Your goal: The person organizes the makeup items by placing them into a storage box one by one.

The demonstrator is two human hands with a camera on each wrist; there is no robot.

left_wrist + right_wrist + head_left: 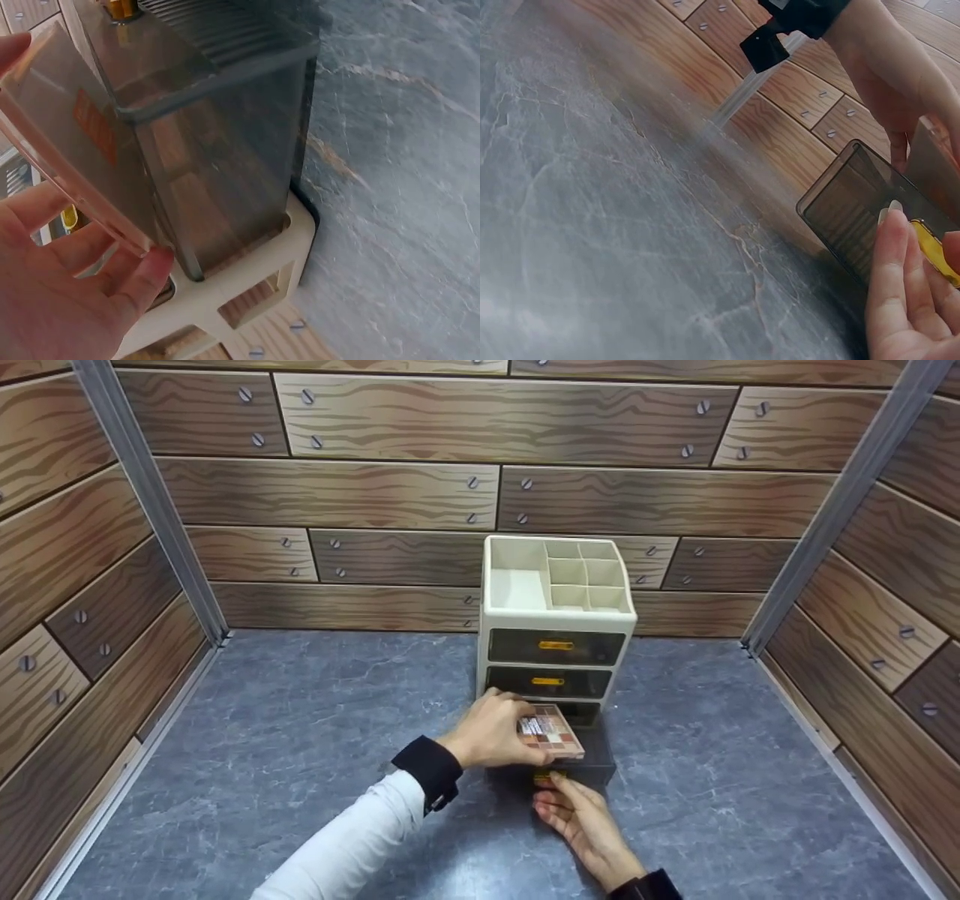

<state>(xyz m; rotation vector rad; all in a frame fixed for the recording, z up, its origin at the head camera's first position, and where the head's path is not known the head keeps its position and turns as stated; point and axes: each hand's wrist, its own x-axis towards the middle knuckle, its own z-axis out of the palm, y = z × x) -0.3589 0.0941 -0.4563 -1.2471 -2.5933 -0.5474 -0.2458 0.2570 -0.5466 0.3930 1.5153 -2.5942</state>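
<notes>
Fingers of L hand curl round a flat clear-lidded eyeshadow palette w/ brown, pink and tan pans, holding it just above the pulled-out bottom drawer. L wrist view: palette's clear pinkish case pinched between thumb and fingertips; an orange label shows through the plastic, text too blurred to read. Palette has a white strip of print near one end, also unreadable.

R hand, palm up, fingers bent, grips the yellow handle tab on the front of the smoky dark translucent drawer; fingertips touch the drawer face in R wrist view.

Drawer belongs to a cream plastic 3-drawer desktop organiser w/ open divided compartments on top; the upper 2 drawers sit closed, each w/ a yellow tab, no legible writing. Organiser stands on a grey marble-pattern tabletop, backed by wood-plank-print walls.
</notes>
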